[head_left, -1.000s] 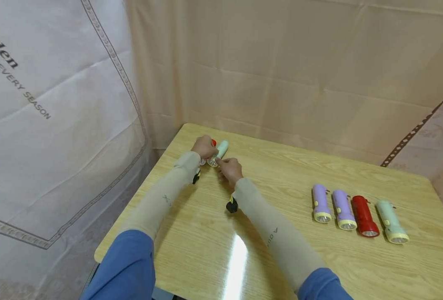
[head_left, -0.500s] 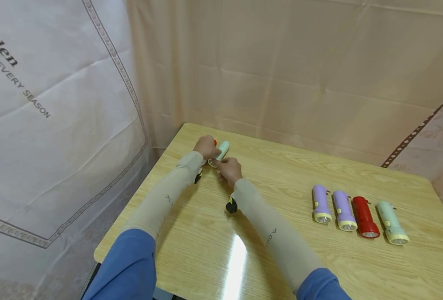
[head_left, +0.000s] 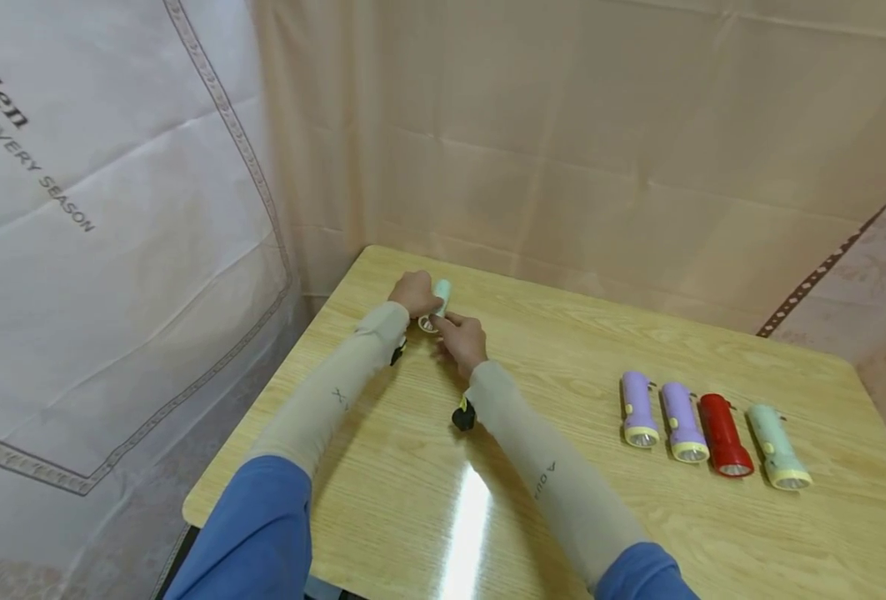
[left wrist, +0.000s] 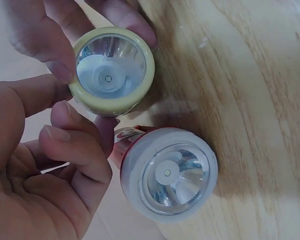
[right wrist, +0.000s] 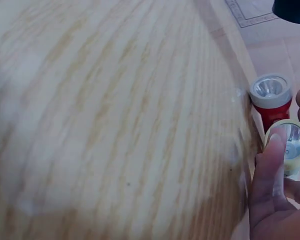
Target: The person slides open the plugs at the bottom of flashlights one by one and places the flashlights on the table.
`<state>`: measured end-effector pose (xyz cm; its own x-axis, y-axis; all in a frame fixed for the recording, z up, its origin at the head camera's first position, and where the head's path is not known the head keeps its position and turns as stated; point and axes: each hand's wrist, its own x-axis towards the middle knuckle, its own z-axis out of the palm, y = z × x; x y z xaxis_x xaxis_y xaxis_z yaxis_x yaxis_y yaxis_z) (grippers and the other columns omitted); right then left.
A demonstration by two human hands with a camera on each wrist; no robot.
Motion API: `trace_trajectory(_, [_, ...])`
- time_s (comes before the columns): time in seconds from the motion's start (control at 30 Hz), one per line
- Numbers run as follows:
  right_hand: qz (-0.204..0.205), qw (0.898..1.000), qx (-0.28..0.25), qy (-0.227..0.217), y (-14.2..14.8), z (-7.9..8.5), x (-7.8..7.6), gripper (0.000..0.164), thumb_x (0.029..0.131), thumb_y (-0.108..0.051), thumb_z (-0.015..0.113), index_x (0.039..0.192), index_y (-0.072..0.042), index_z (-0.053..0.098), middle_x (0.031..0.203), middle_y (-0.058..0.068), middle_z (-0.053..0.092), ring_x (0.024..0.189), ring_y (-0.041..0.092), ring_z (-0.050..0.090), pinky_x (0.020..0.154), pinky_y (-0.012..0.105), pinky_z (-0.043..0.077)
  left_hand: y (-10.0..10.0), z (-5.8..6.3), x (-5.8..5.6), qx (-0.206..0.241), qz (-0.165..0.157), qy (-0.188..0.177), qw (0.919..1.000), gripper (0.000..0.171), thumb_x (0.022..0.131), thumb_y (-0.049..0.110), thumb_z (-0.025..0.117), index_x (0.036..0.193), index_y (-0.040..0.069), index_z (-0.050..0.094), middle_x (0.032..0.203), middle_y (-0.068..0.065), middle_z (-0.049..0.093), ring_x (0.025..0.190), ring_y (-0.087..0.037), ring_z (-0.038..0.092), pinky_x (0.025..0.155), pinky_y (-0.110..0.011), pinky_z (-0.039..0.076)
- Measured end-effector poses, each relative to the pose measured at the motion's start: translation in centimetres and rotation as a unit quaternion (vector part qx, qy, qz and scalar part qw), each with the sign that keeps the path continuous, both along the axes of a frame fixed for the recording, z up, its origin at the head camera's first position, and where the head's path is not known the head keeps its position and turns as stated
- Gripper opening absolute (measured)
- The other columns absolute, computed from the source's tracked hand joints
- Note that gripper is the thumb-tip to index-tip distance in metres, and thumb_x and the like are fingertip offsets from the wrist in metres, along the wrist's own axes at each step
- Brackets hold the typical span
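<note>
Near the far left corner of the table, a pale green flashlight [head_left: 442, 290] lies with its lens toward me. My left hand [head_left: 414, 293] grips its body from the left, some fingers curled in the left wrist view. My right hand [head_left: 463, 340] pinches the cream lens rim [left wrist: 112, 102], with the thumb [right wrist: 274, 150] along the rim in the right wrist view. Just left of it lies a red flashlight [left wrist: 167, 175] with a whitish rim, close beside the green one. The left hand hides this red flashlight in the head view.
On the right of the wooden table [head_left: 382, 467] lie two purple flashlights [head_left: 638, 404] [head_left: 683, 417], a red flashlight [head_left: 724, 433] and another green flashlight [head_left: 778, 446] in a row. Curtains hang behind the table and at its left.
The held green flashlight has swung its tail end slightly left and now points straighter. The red tail end beside it has gone out of sight behind the left hand.
</note>
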<state>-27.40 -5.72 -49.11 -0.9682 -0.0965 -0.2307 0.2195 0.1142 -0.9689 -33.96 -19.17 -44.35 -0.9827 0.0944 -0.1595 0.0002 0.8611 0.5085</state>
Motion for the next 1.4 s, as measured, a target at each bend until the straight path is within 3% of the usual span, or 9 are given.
trace_trajectory(0.1, [-0.002,0.999,-0.032,-0.005,0.0,0.2,-0.1,0.047,0.101,-0.032,0.069,0.141,-0.009,0.063,0.105,0.02,0.074,0.058,0.013,0.067,0.054,0.024,0.057,0.0,0.3,0.0,-0.003,0.007,-0.001,1.0,0.022,0.096,0.02,0.071,0.095,-0.002,0.067,0.084,-0.01,0.065,0.065,-0.02,0.057,0.055,-0.027,0.048])
trace_trajectory(0.2, [-0.011,0.996,-0.079,-0.025,0.1,0.3,-0.2,0.042,0.102,-0.029,0.068,0.134,-0.001,0.066,0.094,0.019,0.073,0.059,0.012,0.066,0.053,0.022,0.056,0.2,0.7,0.3,-0.019,0.017,-0.002,0.9997,0.021,0.093,0.022,0.073,0.094,0.001,0.067,0.084,-0.01,0.066,0.065,-0.022,0.059,0.054,-0.03,0.05])
trace_trajectory(0.33, [-0.034,0.989,-0.125,-0.07,0.5,0.4,-0.2,0.038,0.101,-0.027,0.069,0.119,0.007,0.069,0.079,0.009,0.068,0.057,0.011,0.063,0.051,0.02,0.054,0.6,0.9,0.6,-0.054,0.02,-0.009,0.9983,0.024,0.092,0.028,0.074,0.094,0.005,0.068,0.086,-0.008,0.067,0.068,-0.023,0.061,0.055,-0.033,0.052])
trace_trajectory(0.43, [-0.033,0.986,-0.132,-0.096,0.9,0.5,-0.4,0.038,0.1,-0.029,0.071,0.116,0.005,0.069,0.075,0.004,0.066,0.06,0.01,0.063,0.053,0.02,0.053,0.7,1.1,0.6,-0.059,0.019,-0.016,0.9979,0.024,0.092,0.029,0.072,0.095,0.006,0.068,0.086,-0.008,0.068,0.068,-0.023,0.064,0.055,-0.033,0.053])
trace_trajectory(0.6, [-0.019,0.981,-0.148,-0.124,1.2,0.7,-0.6,0.036,0.1,-0.026,0.07,0.123,0.001,0.066,0.074,0.002,0.065,0.062,0.01,0.062,0.056,0.019,0.051,0.6,1.5,0.8,-0.031,0.02,-0.025,0.999,0.022,0.094,0.024,0.072,0.094,0.002,0.066,0.083,-0.011,0.067,0.069,-0.027,0.068,0.051,-0.031,0.053])
trace_trajectory(0.8, [-0.019,0.974,-0.174,-0.145,1.8,0.5,-0.7,0.032,0.098,-0.026,0.074,0.118,-0.002,0.069,0.081,0.004,0.07,0.064,0.009,0.062,0.056,0.018,0.049,0.5,1.4,1.1,0.021,0.026,-0.034,0.9988,0.025,0.095,0.019,0.074,0.103,-0.003,0.065,0.09,-0.013,0.065,0.073,-0.026,0.064,0.053,-0.028,0.052])
trace_trajectory(1.13, [-0.003,0.973,-0.189,-0.133,2.5,0.6,-0.3,0.049,0.099,-0.026,0.073,0.146,-0.024,0.06,0.09,0.003,0.067,0.066,0.008,0.059,0.056,0.018,0.047,0.9,1.1,0.9,0.049,0.044,-0.052,0.9964,0.033,0.099,0.022,0.071,0.114,-0.006,0.062,0.096,-0.016,0.066,0.072,-0.027,0.068,0.068,-0.04,0.064])
trace_trajectory(1.33, [-0.006,0.97,-0.196,-0.142,2.7,0.8,-0.2,0.072,0.098,-0.019,0.073,0.161,-0.021,0.037,0.084,0.001,0.066,0.063,0.006,0.058,0.055,0.017,0.046,1.3,1.3,1.3,0.038,0.042,-0.055,0.9968,0.038,0.097,0.023,0.074,0.116,-0.007,0.062,0.097,-0.017,0.066,0.074,-0.028,0.069,0.069,-0.039,0.063])
trace_trajectory(1.4, [-0.009,0.969,-0.196,-0.148,2.6,0.8,-0.3,0.07,0.098,-0.017,0.073,0.16,-0.016,0.039,0.084,0.001,0.065,0.063,0.006,0.058,0.055,0.017,0.046,1.4,1.2,1.4,0.038,0.041,-0.052,0.9971,0.038,0.096,0.023,0.075,0.115,-0.007,0.062,0.097,-0.017,0.066,0.075,-0.028,0.068,0.069,-0.038,0.062])
